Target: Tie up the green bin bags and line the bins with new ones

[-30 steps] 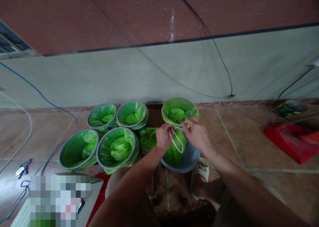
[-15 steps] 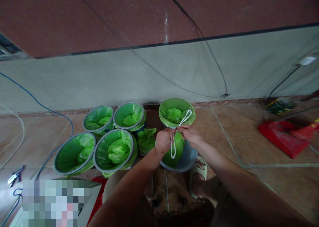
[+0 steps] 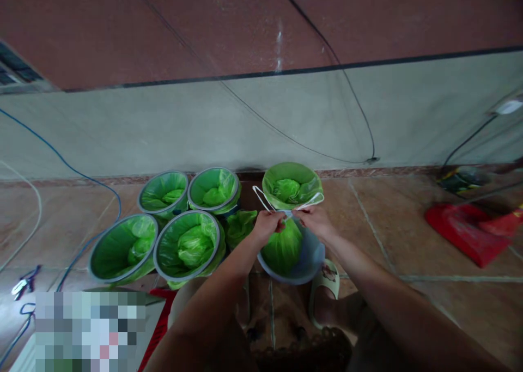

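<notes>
A green plastic garbage bag, its top gathered, sits in a grey-blue bin between my feet. My left hand and my right hand are closed on a white drawstring at the bag's neck. A loop of the cord sticks out past each hand. Just behind stands a bin lined with a green bag, a bunched green bundle lying inside it. Another crumpled green bag lies left of my left hand.
Several grey-rimmed bins with green liners stand at the left along the wall. A blue cable runs beside them. A red dustpan lies at the right. A red plastic edge is near my left leg.
My hands have moved slightly apart. The white drawstring loops, one upright and one hanging before, now spread out to the left and right. The bag has shifted a little left in the bin.
</notes>
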Available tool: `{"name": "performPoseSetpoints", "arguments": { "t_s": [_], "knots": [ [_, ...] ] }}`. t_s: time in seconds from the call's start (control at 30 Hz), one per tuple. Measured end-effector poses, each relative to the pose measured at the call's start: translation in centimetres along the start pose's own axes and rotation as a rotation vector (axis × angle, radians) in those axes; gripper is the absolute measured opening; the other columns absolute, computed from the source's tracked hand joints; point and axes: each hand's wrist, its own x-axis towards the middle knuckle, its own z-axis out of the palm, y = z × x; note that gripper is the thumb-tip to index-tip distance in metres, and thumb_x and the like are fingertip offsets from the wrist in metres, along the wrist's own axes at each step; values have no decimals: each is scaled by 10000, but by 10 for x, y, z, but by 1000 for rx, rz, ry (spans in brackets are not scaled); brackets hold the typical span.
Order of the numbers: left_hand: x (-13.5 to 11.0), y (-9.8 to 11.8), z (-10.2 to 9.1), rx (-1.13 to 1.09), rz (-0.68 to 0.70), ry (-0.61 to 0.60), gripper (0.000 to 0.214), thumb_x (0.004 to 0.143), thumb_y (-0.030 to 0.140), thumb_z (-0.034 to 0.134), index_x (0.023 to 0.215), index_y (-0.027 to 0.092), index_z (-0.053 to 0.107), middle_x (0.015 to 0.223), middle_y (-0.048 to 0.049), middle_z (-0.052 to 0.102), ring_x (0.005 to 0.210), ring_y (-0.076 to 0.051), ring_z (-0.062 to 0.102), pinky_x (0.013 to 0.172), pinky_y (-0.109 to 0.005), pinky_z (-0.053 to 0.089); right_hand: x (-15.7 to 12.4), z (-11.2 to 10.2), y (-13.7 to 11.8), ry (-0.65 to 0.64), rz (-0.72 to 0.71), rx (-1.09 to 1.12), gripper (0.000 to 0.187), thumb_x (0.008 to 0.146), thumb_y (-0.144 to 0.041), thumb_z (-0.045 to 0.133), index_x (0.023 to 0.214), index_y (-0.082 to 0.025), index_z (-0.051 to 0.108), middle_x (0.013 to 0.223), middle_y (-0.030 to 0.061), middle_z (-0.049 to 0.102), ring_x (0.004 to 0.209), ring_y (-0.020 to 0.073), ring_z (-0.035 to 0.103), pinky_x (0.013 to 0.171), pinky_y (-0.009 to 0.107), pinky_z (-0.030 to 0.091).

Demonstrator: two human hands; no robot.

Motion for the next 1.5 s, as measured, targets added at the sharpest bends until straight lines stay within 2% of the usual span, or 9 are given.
{"name": "performPoseSetpoints", "arguments": {
  "t_s": [0.2,0.33,0.47,0.57,0.7,0.83,1.0,1.1,1.5],
  "knots": [
    [-3,3,2,-276,13,-120,159,770,274,631,691,146,579,622,15,594,488,-66,530,516,-211,433,-10,-4,-26,-46,-159,51,352,726,-538,639,737,-190,695,686,24,665,624,161,565,590,270,425],
    [-2,-3,5,-117,141,-239,46,711,150,641,744,134,614,585,51,541,503,-55,500,553,-201,436,-17,-8,-38,-90,-258,67,274,744,-451,637,745,-180,682,662,9,635,619,149,547,621,271,427],
    [1,-12,7,185,345,-309,131,776,254,645,724,137,620,561,54,519,493,-64,483,514,-194,397,-17,-8,-39,-96,-245,106,278,741,-387,638,923,-181,683,852,37,693,701,152,595,656,267,465],
    [2,-15,6,334,418,-266,174,856,279,559,760,147,619,580,42,541,497,-78,509,499,-197,394,-13,-8,-32,-167,-170,45,354,766,-317,593,1092,-194,658,967,46,704,616,118,577,579,243,453],
    [3,-14,5,387,433,-248,165,891,194,467,818,140,605,614,34,566,497,-74,528,496,-189,408,-7,-11,-24,-366,-150,-126,315,850,-318,463,1016,-181,693,779,20,687,491,107,510,508,239,407],
    [4,-12,8,253,339,-219,162,863,99,471,935,131,613,634,43,586,478,-54,530,513,-175,441,-5,-18,-21,-330,-207,-271,287,852,-366,488,880,-176,701,738,24,679,571,130,541,553,243,397],
    [4,-12,9,-58,129,-77,61,822,106,586,801,104,643,614,8,614,526,-64,580,574,-196,485,-6,-23,-22,-344,-198,-376,272,812,-398,543,812,-178,703,638,6,642,576,130,533,559,239,379],
    [7,-16,8,-124,119,-40,34,742,64,659,752,96,663,601,6,611,528,-66,563,581,-208,478,-5,-22,-18,-352,-180,-375,281,805,-423,552,806,-189,706,619,0,633,553,128,524,542,243,376],
    [14,-15,1,436,320,-44,155,736,136,688,881,130,741,816,-47,725,733,-144,638,758,-272,527,-5,-16,-14,-369,-133,-602,185,802,-311,586,749,-191,717,653,1,658,592,143,561,585,260,390]
  ]
}}
